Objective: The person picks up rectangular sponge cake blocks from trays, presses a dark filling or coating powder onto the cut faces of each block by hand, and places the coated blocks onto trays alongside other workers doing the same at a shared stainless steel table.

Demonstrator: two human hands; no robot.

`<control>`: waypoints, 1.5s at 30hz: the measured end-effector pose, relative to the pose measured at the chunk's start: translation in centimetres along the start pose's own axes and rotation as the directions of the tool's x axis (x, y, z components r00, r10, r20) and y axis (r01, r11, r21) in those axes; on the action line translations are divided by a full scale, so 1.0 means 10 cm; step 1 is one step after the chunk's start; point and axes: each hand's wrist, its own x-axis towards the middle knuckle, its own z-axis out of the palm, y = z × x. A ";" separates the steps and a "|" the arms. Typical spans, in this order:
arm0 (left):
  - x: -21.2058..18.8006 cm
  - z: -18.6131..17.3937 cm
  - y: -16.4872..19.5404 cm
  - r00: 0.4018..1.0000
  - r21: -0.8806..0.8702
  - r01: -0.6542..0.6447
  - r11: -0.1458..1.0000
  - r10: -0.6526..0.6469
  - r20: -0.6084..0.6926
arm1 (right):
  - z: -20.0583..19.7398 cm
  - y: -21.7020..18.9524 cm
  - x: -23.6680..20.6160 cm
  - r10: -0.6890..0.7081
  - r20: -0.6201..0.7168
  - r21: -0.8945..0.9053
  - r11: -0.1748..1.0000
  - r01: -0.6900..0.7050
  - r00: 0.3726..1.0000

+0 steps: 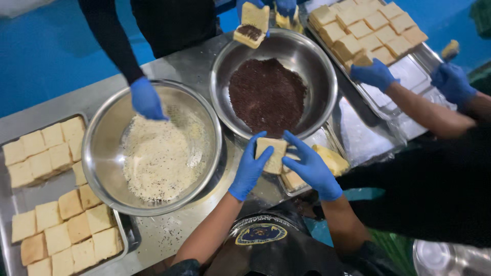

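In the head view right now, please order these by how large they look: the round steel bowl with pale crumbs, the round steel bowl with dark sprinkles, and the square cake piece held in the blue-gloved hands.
1. Steel bowl with pale crumbs, slightly larger, though it may only lie nearer.
2. Steel bowl with dark sprinkles.
3. Square cake piece, clearly smallest, held between left hand and right hand.

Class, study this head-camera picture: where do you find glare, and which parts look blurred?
Head view: glare streaks the inner wall of the round steel bowl of dark sprinkles and the wet steel table; the blue-gloved hand over the pale-crumb bowl looks slightly smeared; the gloved left hand looks sharp.
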 end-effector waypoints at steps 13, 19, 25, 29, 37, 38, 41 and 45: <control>0.08 -0.13 0.27 0.973 -0.455 -0.026 0.890 -0.081 -0.214 | 0.50 0.73 0.30 -0.348 -0.035 0.212 0.914 0.347 0.937; 0.19 -0.56 -0.08 0.966 -0.089 0.031 0.996 -0.053 -0.251 | 0.35 1.03 0.53 0.041 0.075 0.246 0.968 -0.058 0.996; 0.35 -0.91 -0.35 0.979 -0.581 0.002 0.814 -0.120 -0.165 | 0.16 0.60 0.89 0.056 0.233 0.141 0.986 -0.090 0.971; 0.35 -1.00 -0.40 0.975 -0.604 0.027 0.796 -0.155 -0.160 | 0.24 0.33 1.16 -0.005 0.297 0.116 0.993 -0.031 0.955; 0.37 -1.06 -0.37 0.954 -0.828 0.068 0.556 -0.279 -0.109 | 0.55 0.19 1.13 0.027 0.240 0.145 0.987 -0.063 0.970; 0.36 -1.04 -0.40 0.962 -0.798 0.067 0.598 -0.251 -0.107 | 0.58 0.20 1.10 0.042 0.216 0.123 0.990 -0.070 0.975; 0.35 -0.98 -0.48 0.980 -0.724 0.063 0.687 -0.179 -0.085 | 0.65 0.24 1.02 0.033 0.230 0.024 0.999 -0.039 0.973; 0.36 -1.04 -0.53 0.988 -0.755 0.082 0.651 -0.152 -0.024 | 0.45 0.36 1.12 0.020 0.246 -0.038 0.999 -0.011 0.969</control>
